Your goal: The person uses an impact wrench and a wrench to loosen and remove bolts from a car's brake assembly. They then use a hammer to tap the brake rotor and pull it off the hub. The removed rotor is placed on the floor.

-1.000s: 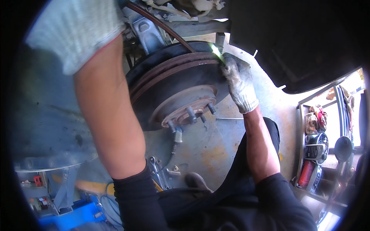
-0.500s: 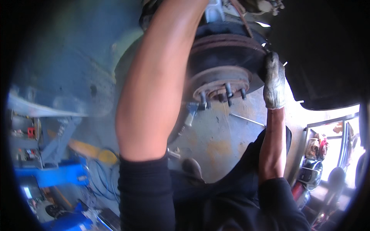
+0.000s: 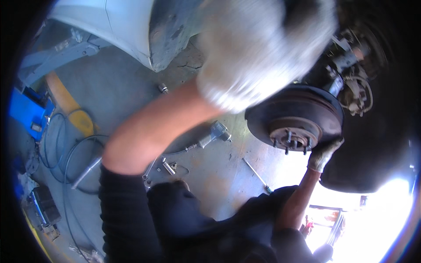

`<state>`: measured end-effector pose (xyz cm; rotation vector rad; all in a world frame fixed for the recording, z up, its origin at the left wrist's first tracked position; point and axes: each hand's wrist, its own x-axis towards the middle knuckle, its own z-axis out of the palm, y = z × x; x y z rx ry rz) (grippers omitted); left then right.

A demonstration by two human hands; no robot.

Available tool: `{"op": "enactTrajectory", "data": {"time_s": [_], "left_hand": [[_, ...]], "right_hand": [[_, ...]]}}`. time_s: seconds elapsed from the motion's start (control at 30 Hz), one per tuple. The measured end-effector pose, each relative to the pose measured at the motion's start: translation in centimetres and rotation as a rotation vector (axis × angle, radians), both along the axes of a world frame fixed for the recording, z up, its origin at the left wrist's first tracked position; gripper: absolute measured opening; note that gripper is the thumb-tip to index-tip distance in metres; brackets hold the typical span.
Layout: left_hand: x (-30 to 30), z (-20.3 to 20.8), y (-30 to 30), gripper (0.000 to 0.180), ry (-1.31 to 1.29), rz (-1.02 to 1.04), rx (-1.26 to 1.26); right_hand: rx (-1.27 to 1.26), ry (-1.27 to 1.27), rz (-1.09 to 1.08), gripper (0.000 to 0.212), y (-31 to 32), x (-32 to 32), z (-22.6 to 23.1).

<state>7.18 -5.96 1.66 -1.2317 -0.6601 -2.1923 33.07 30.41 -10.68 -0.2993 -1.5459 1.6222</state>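
Observation:
A dark brake disc (image 3: 280, 108) with a raised hub and several wheel studs is mounted below the suspension parts (image 3: 346, 61). My right hand (image 3: 325, 154), in a worn white glove, holds the disc at its lower right edge; part of the fingers is hidden there. Close to the camera, my left hand (image 3: 263, 52) is raised across the top of the view, also gloved in white. Motion smears its fingers, so what they hold, if anything, does not show. It covers part of the area above the disc.
An air impact wrench (image 3: 215, 135) with a hose lies on the floor. Around it are a long-handled tool (image 3: 256, 173), a metal socket (image 3: 168, 166) and looped hoses (image 3: 66, 144). A blue jack-like machine (image 3: 28, 111) stands at left, beneath a pale car body panel (image 3: 118, 28).
The view has swung, so the disc now appears lower and farther right. My left hand has come into view, raised near the camera. My right hand stays at the disc's edge.

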Motion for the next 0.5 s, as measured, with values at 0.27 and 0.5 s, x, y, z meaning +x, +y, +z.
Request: {"op": "enactTrajectory", "data": {"time_s": [0.27, 0.5], "left_hand": [[-5.7, -13.5, -5.0, 0.048, 0.047, -0.263, 0.408], [-6.0, -21.0, -7.3, 0.049, -0.19, -0.431, 0.26]], "right_hand": [[1.867, -0.424, -0.765, 0.107, 2.4, 2.7, -1.2], [1.961, -0.376, -0.703, 0.108, 2.6, 2.9, -0.4]]}}
